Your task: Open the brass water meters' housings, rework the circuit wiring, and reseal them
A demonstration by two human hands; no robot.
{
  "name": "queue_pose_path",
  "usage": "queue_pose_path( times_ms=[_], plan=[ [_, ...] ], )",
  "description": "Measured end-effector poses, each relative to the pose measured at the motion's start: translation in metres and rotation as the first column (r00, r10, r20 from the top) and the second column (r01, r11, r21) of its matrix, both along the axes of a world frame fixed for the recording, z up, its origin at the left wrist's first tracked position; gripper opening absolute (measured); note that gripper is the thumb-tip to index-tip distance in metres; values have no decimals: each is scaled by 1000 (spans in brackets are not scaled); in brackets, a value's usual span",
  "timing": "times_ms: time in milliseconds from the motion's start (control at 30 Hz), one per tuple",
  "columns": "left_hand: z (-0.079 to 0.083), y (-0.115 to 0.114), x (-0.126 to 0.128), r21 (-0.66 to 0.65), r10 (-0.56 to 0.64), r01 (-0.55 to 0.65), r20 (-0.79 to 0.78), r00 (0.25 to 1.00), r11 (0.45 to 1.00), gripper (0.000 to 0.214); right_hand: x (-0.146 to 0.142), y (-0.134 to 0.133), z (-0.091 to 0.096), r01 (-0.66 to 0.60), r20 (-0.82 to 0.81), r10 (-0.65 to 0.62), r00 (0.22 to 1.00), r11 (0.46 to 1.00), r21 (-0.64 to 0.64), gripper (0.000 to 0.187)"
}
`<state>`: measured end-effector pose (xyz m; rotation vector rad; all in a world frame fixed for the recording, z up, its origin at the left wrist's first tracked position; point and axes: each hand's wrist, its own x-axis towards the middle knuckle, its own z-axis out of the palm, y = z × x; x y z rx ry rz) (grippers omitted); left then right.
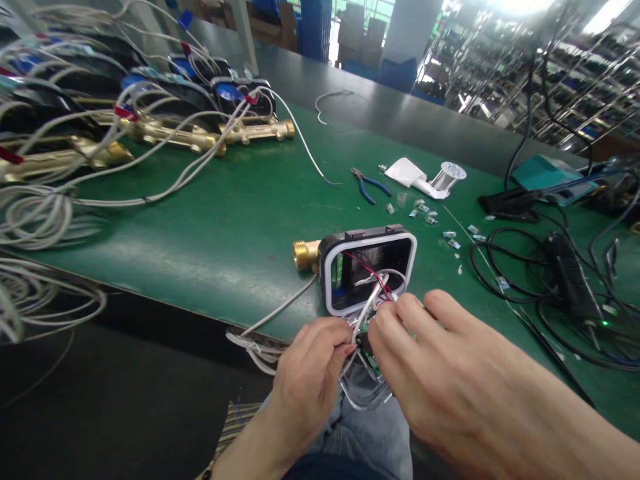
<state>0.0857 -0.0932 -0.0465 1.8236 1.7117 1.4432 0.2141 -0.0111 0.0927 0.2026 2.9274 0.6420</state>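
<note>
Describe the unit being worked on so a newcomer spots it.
On the green bench, at its near edge, the left hand and right hand pinch wires from a black housing. Unlike the cabled brass meters far left, it lies alone, open, white-rimmed.

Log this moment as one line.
left hand: pinching wires | right hand: pinching wires | meter housing: open | pliers: lying untouched behind

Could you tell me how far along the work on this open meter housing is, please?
Looking done: brass meters with cables lie far left. In hand: left hand and right hand pinch the wires coming out of the open meter housing, above a small circuit board. Seemingly left: the housing is uncovered, wires hanging out.
</note>
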Motion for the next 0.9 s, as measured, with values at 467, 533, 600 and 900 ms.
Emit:
queue_pose_path(
  times_ms=[467,533,600,900],
  plan=[
    [2,1,-2,9,14,-14,-25,1000,1000,15,-19,0,8,-36,127,39,991,999,-30,30],
    [2,2,-2,4,16,-16,-33,999,1000,17,-17,0,9,-44,144,46,989,999,-16,28],
    [3,2,-2,1,26,-26,-16,1000,1000,17,-15,-1,8,-47,158,47,986,999,-1,25],
    [8,-5,-10,-54,118,-117,24,993,992,12,19,4,4,39,-26,-39,999,999,-1,20]
  ],
)
